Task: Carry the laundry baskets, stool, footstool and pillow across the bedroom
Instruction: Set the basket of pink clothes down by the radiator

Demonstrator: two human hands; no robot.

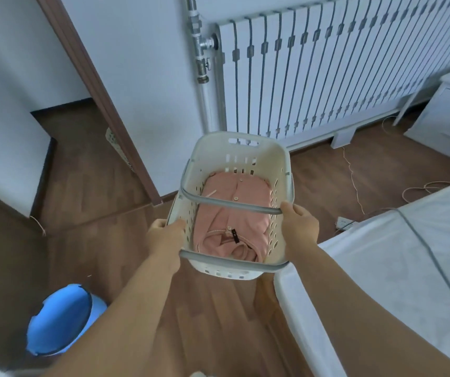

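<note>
The floor (90,186) is brown wood-look plank, smooth and hard. A white ribbed radiator (327,69) runs along the far wall, its slats thin and evenly spaced. The bed (381,268) at the right has a plain white sheet, soft and slightly creased, with a grey cable lying across it.

The basket (245,156) is held off the floor between the bed corner and the door frame, in front of the radiator. It is rigid cream plastic, a rounded rectangle with slotted walls and two grey hoop handles. Inside lies a pink garment (234,213), soft, crumpled, with small buttons.

A blue round bin (57,319) stands at the lower left.

The left hand (165,238) grips the basket's left rim, fingers curled round the edge. The right hand (298,221) is clamped on the far grey handle at its right end.

This looks like the carrying step for one basket. The next move likely calls for keeping it level, clearing the bed corner, and minding the loose cords on the floor.
</note>
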